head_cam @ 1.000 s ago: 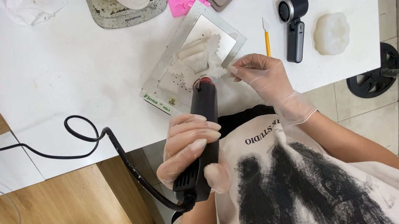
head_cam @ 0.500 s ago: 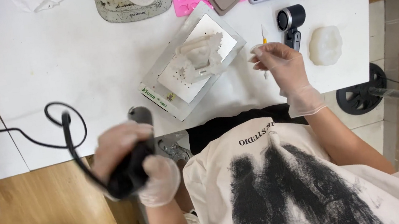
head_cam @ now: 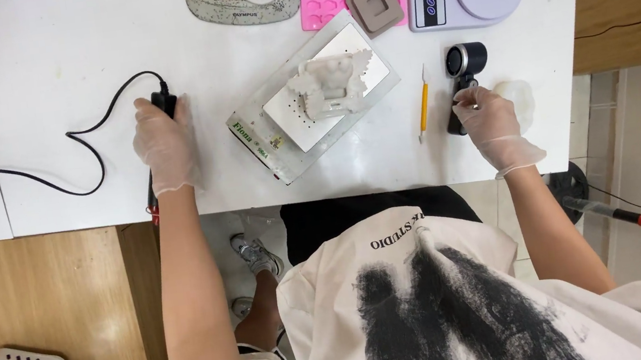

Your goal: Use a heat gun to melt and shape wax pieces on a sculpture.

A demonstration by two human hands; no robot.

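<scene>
Left hand (head_cam: pixel 165 143) clenched over black corded tool (head_cam: pixel 162 106), laid flat on white bench (head_cam: pixel 43 76) left of metal plate (head_cam: pixel 314 98) carrying white cast (head_cam: pixel 328 84). Right hand (head_cam: pixel 488 118) gripped black cylindrical gadget (head_cam: pixel 463 70), possibly a loupe, beside yellow pick (head_cam: pixel 423 100). Best done with cord (head_cam: pixel 85 145) kept off the plate, gadget lifted straight.
</scene>
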